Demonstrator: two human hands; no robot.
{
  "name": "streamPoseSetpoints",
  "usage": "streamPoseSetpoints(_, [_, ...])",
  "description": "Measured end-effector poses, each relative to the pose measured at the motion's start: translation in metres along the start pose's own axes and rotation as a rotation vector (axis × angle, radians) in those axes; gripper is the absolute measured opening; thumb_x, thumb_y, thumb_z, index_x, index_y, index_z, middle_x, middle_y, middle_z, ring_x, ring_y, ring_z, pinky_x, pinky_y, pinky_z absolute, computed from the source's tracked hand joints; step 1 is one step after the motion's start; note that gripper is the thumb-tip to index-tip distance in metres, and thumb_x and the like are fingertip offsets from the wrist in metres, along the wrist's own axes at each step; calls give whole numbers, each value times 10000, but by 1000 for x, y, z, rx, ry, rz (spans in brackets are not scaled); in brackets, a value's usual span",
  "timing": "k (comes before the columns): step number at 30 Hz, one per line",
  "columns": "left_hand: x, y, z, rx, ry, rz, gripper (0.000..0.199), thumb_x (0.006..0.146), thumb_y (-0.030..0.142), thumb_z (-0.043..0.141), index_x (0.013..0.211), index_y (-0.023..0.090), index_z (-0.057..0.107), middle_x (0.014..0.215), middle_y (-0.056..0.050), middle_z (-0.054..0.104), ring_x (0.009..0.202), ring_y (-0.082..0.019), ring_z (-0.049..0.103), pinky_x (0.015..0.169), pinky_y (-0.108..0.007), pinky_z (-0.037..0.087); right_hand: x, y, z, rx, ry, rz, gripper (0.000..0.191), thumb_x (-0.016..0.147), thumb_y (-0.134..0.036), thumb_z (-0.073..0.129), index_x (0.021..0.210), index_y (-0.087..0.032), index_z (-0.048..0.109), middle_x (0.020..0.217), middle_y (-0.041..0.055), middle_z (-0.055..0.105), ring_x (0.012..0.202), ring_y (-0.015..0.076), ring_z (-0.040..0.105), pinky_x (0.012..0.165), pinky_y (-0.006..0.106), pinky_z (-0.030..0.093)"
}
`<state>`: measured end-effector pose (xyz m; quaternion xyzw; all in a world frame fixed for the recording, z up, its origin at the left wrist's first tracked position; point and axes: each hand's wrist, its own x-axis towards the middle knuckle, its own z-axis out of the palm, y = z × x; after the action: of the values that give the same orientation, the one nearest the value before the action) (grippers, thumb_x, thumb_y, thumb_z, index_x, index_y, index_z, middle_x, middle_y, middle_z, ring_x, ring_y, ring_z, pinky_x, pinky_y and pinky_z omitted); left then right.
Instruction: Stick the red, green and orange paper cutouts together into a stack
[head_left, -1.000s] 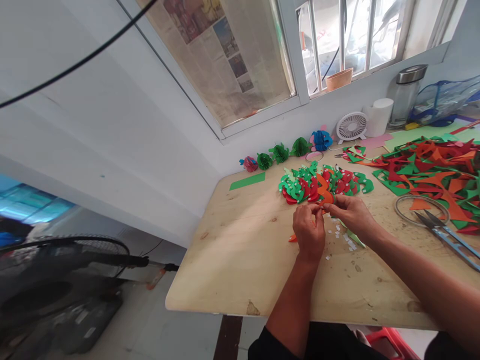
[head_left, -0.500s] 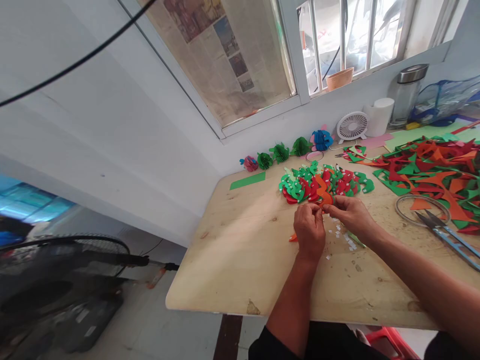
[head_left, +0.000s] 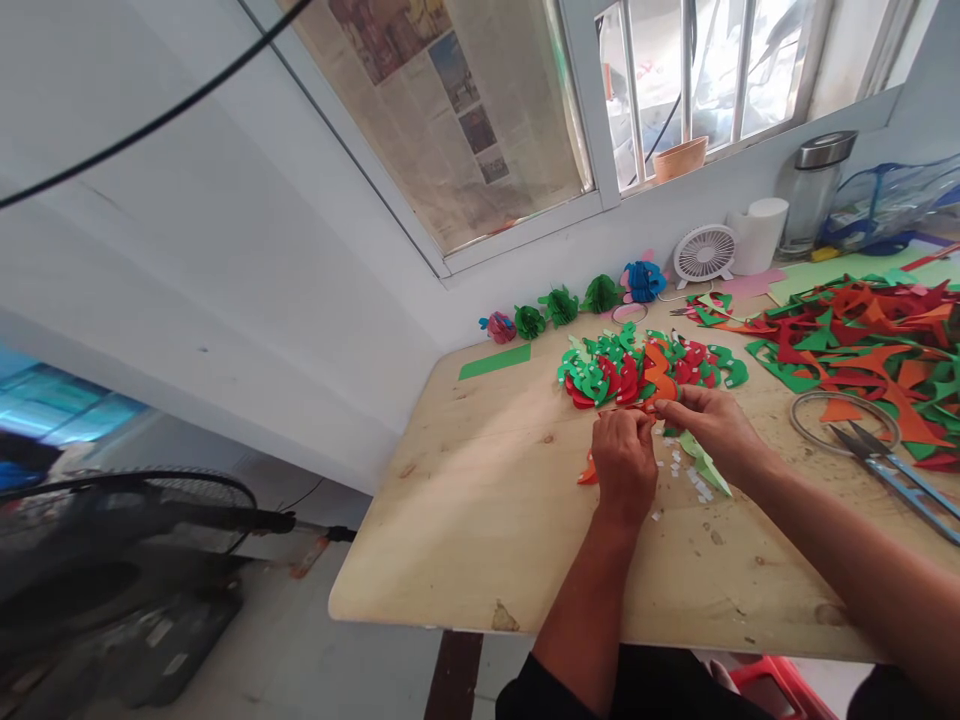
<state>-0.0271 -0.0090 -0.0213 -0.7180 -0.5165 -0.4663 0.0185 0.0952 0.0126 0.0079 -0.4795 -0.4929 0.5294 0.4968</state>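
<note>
An orange paper cutout [head_left: 660, 377] with a wavy edge stands up between my hands. My left hand [head_left: 626, 458] is closed, its fingertips pinching the lower end of the cutout. From the other side, my right hand [head_left: 716, 428] pinches the same piece between thumb and forefinger. Just behind them lies a pile of red and green paper cutouts [head_left: 611, 368], several with small white squares on them. Another orange piece [head_left: 588, 470] pokes out left of my left hand. Small white paper squares [head_left: 699, 484] and a light green paper piece [head_left: 703, 462] lie beneath my right hand.
Blue-handled scissors [head_left: 892, 468] and a ring [head_left: 796, 425] rest at the right. Paper scraps [head_left: 885, 345] are heaped beyond them. Along the wall stand folded paper figures [head_left: 561, 304], a small white fan [head_left: 705, 252] and a glass bottle [head_left: 814, 200]. A green strip [head_left: 495, 361] lies at left.
The orange cutout has shifted slightly right and turned between my fingers. My right hand has moved a little to the right, and more of the light green piece shows.
</note>
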Motion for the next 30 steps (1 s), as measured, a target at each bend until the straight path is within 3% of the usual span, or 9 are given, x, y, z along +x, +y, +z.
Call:
streamPoseSetpoints(4, [1,1,-2,-54,47,-81,134,864,193,437,828,172,564,776,-53,612,760,-161,549,705,-279,403,-2,-4,1,-5,15,20,274,617,-438,688,645,-177,608,603,-1,566,553,119,456,535,250,371])
streamPoseSetpoints(9, [1,1,-2,-66,55,-78,112,850,198,469,874,172,575,810,-52,634,783,-160,564,723,-282,417,-1,2,1,-76,-35,-39,283,651,-446,653,642,-170,592,595,-6,544,564,122,455,530,248,366])
streamPoseSetpoints(20, [1,1,-2,-33,61,-69,106,849,201,481,791,172,565,748,-42,619,748,-155,554,693,-277,401,4,16,0,-278,-15,-139,352,708,-425,591,527,-202,387,500,-68,302,480,84,280,435,236,212])
streamPoseSetpoints(30, [0,1,-1,-30,60,-53,96,841,175,485,800,170,572,767,-41,633,745,-153,556,697,-277,405,5,19,-2,-288,-47,-136,292,731,-433,564,602,-180,495,542,-47,401,511,96,342,464,238,265])
